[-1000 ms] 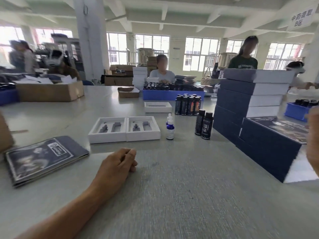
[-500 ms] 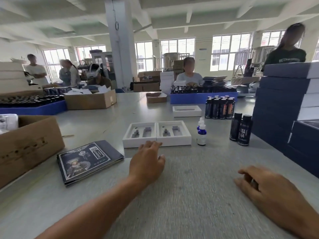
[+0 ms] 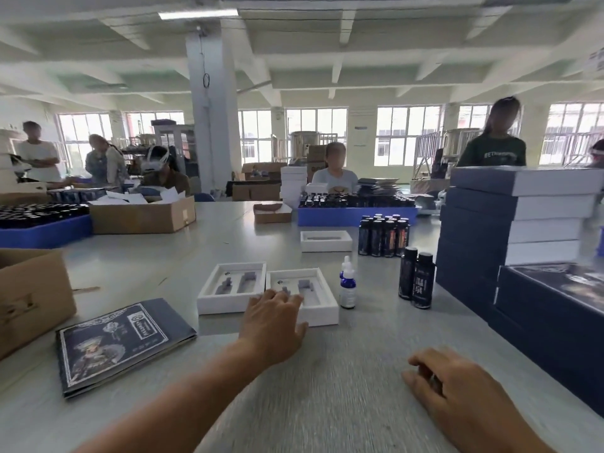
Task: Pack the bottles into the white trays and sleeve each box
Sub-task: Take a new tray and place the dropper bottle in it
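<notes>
1. The left hand [image 3: 273, 323] lies on the near edge of the right tray [image 3: 322, 308], fingers spread and fairly straight over its rim; it touches the tray and grips nothing.
2. The right hand [image 3: 457, 397] rests on the tabletop [image 3: 343, 387], near the viewer, fingers loosely curled; motion blur makes it hard to say, but it seems to hold nothing.
3. Two white trays sit side by side and touching, the left tray [image 3: 230, 289] and the right one, long axes running away from the viewer, cavities facing up and unfilled.
4. A dropper bottle [image 3: 347, 286] stands upright just right of the right tray, tip up.
5. Two black bottles [image 3: 417, 278] stand upright further right, touching each other.
6. A third tray [image 3: 326, 240] lies behind, long axis left to right, beside a bottle cluster [image 3: 384, 235].
7. A flat sleeve [image 3: 121, 341] lies at left; stacked boxes [image 3: 516, 223] rise at right.
</notes>
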A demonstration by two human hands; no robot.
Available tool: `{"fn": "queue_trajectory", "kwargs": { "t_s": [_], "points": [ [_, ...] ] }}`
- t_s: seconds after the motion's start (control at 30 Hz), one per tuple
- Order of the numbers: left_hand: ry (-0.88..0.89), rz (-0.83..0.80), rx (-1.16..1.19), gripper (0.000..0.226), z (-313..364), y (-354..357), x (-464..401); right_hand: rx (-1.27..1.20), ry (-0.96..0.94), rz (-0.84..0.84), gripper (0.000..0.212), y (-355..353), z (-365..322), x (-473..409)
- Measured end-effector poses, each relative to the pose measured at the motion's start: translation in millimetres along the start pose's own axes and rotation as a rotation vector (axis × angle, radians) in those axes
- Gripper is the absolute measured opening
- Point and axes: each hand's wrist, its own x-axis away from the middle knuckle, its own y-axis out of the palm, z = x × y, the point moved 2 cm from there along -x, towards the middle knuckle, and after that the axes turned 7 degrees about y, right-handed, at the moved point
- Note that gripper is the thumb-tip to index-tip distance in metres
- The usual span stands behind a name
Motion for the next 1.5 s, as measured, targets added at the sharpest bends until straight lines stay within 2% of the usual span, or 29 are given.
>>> {"fn": "queue_trajectory", "kwargs": {
  "t_s": [0.1,0.23,0.33,0.43,0.5,0.53,0.63,0.73,0.87,1.0,1.17,1.27,1.37,1.43,1.5],
  "points": [
    [0.138,0.032,0.014,0.047,25,-18,52,-0.014,-0.016,0.020,0.024,1,1,2],
    [0.448,0.173,-0.059,0.039,54,-36,113,-0.014,-0.010,0.033,0.020,3,3,3],
    [0.519,0.211,0.039,0.027,65,-46,135,-0.023,0.000,0.046,0.020,4,3,3],
    [0.419,0.328,0.241,0.035,54,-52,139,-0.036,0.026,0.044,0.019,6,4,2],
    [0.242,0.401,0.328,0.042,35,-55,132,-0.076,0.063,0.043,0.023,7,6,-1],
    [0.116,0.389,0.339,0.045,23,-53,126,-0.103,0.088,0.038,0.025,7,7,-4],
    [-0.169,0.189,0.425,0.056,-10,-27,109,-0.175,0.176,0.016,0.036,10,8,-25],
    [-0.215,0.076,0.589,0.072,-21,-1,105,-0.298,0.248,0.016,0.048,20,-1,-65],
    [-0.196,0.104,0.654,0.076,-26,7,104,-0.409,0.274,-0.026,0.073,39,-26,-121],
    [-0.192,0.094,0.655,0.079,-27,9,102,-0.313,0.319,0.031,0.088,60,-43,-162],
    [-0.197,0.129,0.666,0.080,-28,9,104,-0.202,0.390,0.075,0.071,74,-52,-182],
    [-0.209,0.117,0.684,0.080,-29,10,104,-0.275,0.366,0.086,0.052,78,-47,-184],
    [-0.197,0.095,0.677,0.079,-28,9,104,-0.547,0.369,0.031,0.038,69,-43,-174],
    [-0.197,0.083,0.667,0.079,-29,10,104,-0.860,0.401,-0.102,0.027,53,-44,-156],
    [-0.207,0.082,0.661,0.073,-30,12,103,-1.242,0.441,-0.261,0.027,30,-42,-129]
  ]
}}
